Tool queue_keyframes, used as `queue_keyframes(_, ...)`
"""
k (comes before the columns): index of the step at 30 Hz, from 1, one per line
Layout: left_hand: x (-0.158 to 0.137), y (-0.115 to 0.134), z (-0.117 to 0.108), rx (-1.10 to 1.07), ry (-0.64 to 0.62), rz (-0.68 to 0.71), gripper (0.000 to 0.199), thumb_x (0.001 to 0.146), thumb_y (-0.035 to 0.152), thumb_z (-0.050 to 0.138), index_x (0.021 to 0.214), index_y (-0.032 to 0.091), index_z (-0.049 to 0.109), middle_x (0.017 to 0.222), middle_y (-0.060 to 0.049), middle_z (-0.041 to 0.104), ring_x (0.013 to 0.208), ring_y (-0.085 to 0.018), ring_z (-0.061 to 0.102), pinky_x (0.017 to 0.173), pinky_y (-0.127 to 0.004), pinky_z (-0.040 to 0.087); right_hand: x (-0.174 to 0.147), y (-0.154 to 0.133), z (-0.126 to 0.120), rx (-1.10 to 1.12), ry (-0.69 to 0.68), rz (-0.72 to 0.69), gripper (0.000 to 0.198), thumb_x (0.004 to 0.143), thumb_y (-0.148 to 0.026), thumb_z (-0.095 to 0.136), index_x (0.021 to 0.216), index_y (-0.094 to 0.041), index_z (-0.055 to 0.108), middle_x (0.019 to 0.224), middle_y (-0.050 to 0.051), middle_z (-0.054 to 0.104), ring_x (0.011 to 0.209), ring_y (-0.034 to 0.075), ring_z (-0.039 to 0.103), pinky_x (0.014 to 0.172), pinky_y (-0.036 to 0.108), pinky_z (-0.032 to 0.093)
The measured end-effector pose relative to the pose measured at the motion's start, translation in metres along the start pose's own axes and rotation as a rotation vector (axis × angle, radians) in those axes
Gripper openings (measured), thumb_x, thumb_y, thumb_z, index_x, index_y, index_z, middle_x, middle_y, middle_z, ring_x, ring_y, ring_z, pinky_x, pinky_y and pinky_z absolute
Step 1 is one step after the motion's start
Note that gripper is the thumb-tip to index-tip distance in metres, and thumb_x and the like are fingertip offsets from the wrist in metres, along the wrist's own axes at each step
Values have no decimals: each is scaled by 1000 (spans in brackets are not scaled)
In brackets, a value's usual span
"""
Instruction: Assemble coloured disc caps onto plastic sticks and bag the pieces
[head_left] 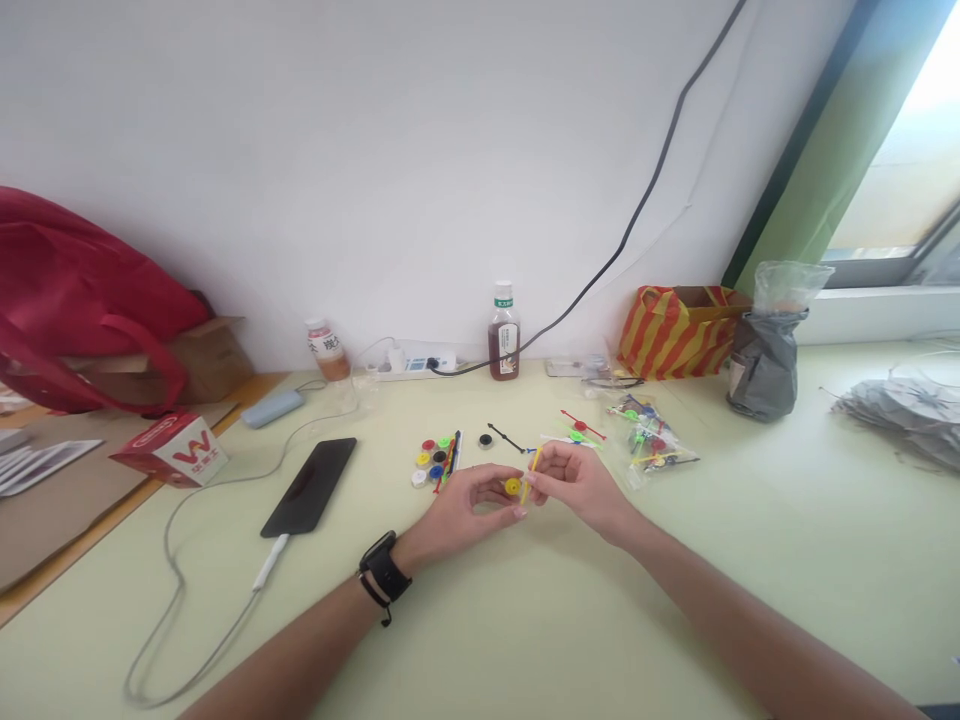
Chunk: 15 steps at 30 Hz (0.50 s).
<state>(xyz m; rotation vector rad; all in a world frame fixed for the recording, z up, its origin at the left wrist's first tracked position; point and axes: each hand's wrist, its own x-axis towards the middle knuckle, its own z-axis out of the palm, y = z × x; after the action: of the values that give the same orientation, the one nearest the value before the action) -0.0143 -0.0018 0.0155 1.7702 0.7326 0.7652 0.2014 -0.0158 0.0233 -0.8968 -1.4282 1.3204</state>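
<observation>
One yellow disc (512, 487), held in half-curled left fingers (491, 474), sits beside the stick (536, 459) the right fingers (547, 486) pinch.

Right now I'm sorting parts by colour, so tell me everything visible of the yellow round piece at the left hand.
The yellow round piece is small, looks like plastic, and has a darker mark near its middle. It sits between the thumb and fingers of the left hand, its round face towards the camera. Beside it, the right hand holds a yellow stick; whether the two pieces touch is unclear.

smooth plastic yellow disc (512, 487), glossy phone screen (310, 486), matt wall (360, 150)
</observation>
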Motion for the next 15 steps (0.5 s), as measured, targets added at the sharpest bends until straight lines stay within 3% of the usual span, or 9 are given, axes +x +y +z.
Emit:
queue_keyframes(2, 0, 4, 2, 4, -25, 29, 39, 91, 33, 75, 127, 19, 71, 124, -12, 72, 109, -25, 70, 101, -40, 57, -1, -1, 1, 50, -39, 43, 38, 76, -50, 85, 87, -18, 68, 82, 5, 73, 72, 19, 71, 71, 35, 59)
queue_keyframes(6, 1, 3, 4, 28, -17, 50, 33, 96, 33, 68, 126, 19, 72, 122, -11, 73, 108, -23, 70, 99, -36, 57, -2, -1, 1, 41, -94, 66, 33, 85, -50, 78, 86, -17, 73, 86, 7, 74, 82, 20, 70, 79, 36, 58)
queue_keyframes(15, 4, -9, -1, 62, 57, 66, 32, 96, 33, 68, 124, 18, 74, 123, -11, 74, 106, -23, 71, 94, -34, 59, 0, 7, 0, -162, -45, 28, 29, 88, -47, 73, 86, -18, 74, 79, 3, 67, 67, 15, 57, 65, 30, 49)
